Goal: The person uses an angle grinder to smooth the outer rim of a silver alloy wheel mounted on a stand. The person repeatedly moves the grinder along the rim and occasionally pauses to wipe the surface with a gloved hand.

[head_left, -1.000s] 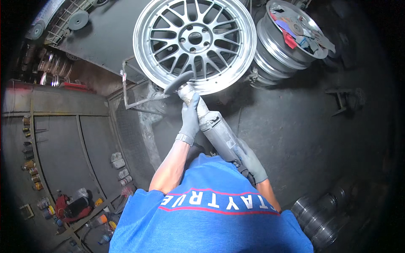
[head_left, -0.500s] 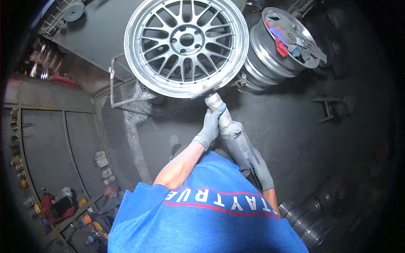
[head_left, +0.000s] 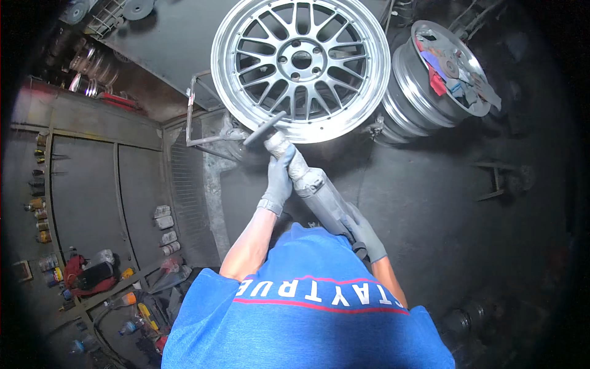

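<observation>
Two gloved hands (head_left: 279, 178) (head_left: 362, 230) grip grinder (head_left: 319, 194) | disc (head_left: 264, 128) edge-on | wheel (head_left: 301, 61) top cropped

A bare metal rod stand (head_left: 200, 117) carries the silver multi-spoke alloy wheel (head_left: 300, 64) face-up, while beside it a second plain silver steel rim (head_left: 424, 92) holds assorted coloured scraps (head_left: 448, 71) on top.

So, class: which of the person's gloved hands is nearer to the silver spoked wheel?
Left. The left hand grips the grinder's front end, just below the wheel; the right hand holds its rear, farther back.
</observation>
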Demonstrator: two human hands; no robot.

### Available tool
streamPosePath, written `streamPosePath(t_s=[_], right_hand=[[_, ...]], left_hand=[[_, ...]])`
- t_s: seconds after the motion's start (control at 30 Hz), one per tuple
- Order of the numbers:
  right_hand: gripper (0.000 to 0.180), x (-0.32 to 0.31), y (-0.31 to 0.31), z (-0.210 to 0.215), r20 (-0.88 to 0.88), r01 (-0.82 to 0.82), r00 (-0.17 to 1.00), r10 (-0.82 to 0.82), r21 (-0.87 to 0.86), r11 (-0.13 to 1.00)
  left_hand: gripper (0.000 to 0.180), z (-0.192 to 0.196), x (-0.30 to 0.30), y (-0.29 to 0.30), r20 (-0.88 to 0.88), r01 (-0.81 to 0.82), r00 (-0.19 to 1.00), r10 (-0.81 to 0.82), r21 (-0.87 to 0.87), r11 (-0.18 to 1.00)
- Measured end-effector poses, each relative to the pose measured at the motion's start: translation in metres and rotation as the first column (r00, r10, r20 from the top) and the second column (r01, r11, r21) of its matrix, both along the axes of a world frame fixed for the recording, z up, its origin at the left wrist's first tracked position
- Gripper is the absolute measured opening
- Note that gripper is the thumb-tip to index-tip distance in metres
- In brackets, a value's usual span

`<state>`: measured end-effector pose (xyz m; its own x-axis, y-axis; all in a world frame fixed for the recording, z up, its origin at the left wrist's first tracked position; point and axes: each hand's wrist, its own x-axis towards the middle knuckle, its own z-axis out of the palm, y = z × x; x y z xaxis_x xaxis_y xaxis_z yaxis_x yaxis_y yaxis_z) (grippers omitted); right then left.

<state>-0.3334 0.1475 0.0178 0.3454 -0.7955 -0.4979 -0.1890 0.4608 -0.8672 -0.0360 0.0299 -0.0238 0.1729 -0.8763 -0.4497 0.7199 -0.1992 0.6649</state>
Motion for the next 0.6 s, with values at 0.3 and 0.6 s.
streamPosePath(t_s=[0.3,0.6], right_hand=[[0.064,-0.023,0.005,0.007,-0.001,0.025,1.000,-0.025,0.000,1.000],[0.070,-0.042,0.052,0.053,0.028,0.364,0.922,-0.385,0.269,0.891]], left_hand=[[0.048,0.002,-0.028,0.003,0.049,0.009,0.999,-0.013,0.074,0.997],[0.057,0.015,-0.120,-0.011,0.235,0.217,0.939,-0.252,0.163,0.962]])
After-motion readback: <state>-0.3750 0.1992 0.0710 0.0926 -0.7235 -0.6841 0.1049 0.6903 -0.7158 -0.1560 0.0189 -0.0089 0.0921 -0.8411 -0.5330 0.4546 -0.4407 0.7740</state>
